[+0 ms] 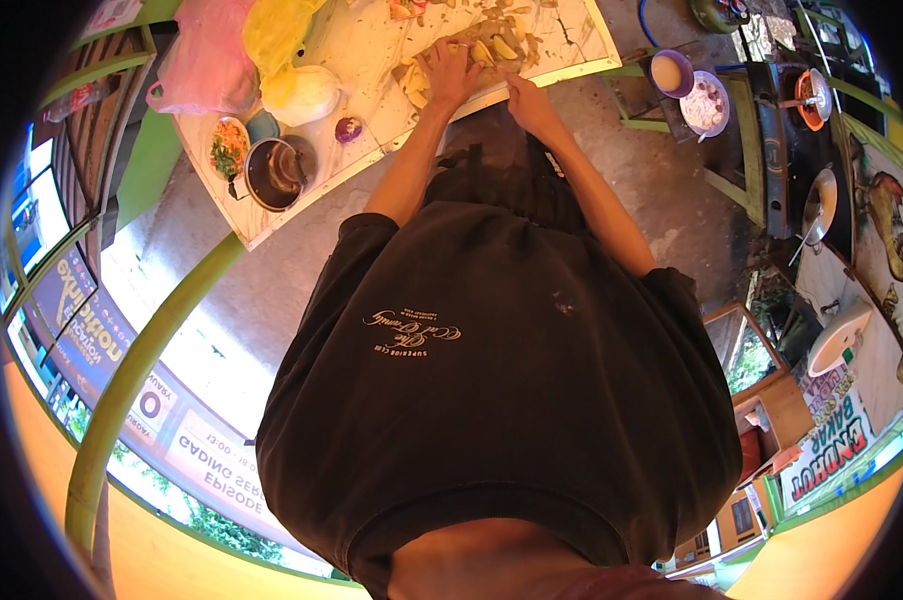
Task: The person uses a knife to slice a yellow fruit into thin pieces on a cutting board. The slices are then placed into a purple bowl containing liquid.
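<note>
Pale yellow wedges, seemingly potato (pixel 505 48), lie on a brown cutting board (pixel 463 36) at the table's near edge. My left hand (pixel 448 76) rests over the board with its fingers spread, next to the wedges; anything under the palm is hidden. More cut pieces (pixel 412 84) are heaped to the left of that hand. Close to the board's right side, my right hand (pixel 530 109) has its fingers curled at the table edge. Whatever may be inside those fingers is too small to make out. Peelings (pixel 530 51) are scattered around the board.
On the table (pixel 376 82) stand a metal pot (pixel 271 176), a plate of chopped vegetables (pixel 230 146), a pink plastic bag (pixel 208 60) and a yellow bag (pixel 279 37). A purple bowl (pixel 670 73) and a white basin (pixel 705 105) are off to the right, by a wok (pixel 820 206).
</note>
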A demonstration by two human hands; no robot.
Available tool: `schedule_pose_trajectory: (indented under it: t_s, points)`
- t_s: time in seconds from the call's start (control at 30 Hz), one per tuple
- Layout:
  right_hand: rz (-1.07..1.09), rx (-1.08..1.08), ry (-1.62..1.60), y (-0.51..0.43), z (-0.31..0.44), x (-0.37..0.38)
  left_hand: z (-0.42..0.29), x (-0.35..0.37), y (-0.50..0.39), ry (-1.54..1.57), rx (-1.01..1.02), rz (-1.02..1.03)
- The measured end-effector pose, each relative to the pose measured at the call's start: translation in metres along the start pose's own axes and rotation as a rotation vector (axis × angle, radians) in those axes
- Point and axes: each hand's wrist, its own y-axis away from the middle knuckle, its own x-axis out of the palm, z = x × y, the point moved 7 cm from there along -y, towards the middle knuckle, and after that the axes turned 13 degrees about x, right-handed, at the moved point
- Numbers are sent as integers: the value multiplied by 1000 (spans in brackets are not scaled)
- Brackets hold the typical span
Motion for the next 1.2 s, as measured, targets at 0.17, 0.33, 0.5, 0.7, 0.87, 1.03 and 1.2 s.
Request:
schedule_pose_trajectory:
  t_s: [0.17,0.33,0.5,0.7,0.87,1.03,1.2]
  points:
    - [36,71,66,24,-5,-8,2,2,2,2,10,-14]
    - [77,61,83,39,-13,-14,2,4,2,10,-7,7]
    - [31,13,12,43,-1,-27,4,3,1,48,-38,25]
    - [20,6,-59,16,7,-20,2,2,1,79,-37,12]
    - [59,50,-21,2,-4,-6,4,3,1,76,-32,-2]
    - [75,60,-22,6,4,-10,6,4,3,57,-32,-19]
    - [39,-14,-62,-1,-1,-2,4,4,1,63,-32,-14]
